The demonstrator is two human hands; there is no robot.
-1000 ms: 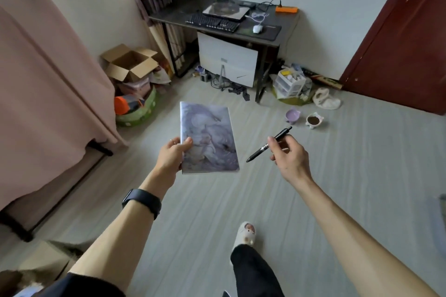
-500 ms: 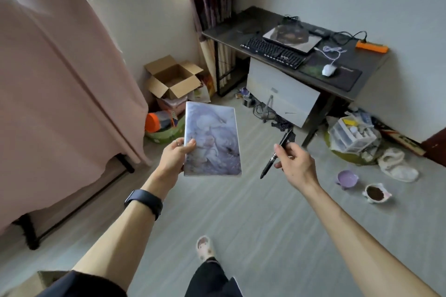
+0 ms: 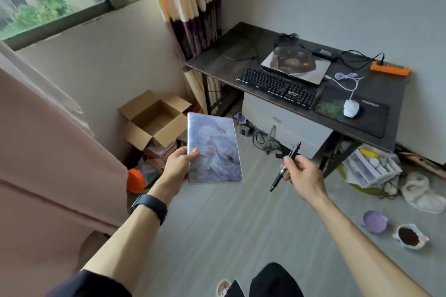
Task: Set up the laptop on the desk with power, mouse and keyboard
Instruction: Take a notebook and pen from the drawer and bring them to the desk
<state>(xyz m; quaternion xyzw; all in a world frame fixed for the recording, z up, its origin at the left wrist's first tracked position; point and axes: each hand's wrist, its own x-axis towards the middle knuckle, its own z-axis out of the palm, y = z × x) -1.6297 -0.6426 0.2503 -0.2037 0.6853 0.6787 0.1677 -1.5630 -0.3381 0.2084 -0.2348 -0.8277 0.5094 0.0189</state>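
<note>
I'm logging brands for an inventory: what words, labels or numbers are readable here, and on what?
Nothing reads clearly.
mouse pad: pale wordmark, upside down, too blurred to read.
power adapter: light label, too small to read.
notebook in the left hand: cover art only, no lettering visible.
pen in the right hand: too small to tell.

Black keyboard (image 3: 277,85), white mouse (image 3: 351,108), and orange power strip (image 3: 389,69) on a dark surface (image 3: 217,62). Notebook (image 3: 213,149) cover marbled lavender-grey; pen (image 3: 286,166) black.
</note>
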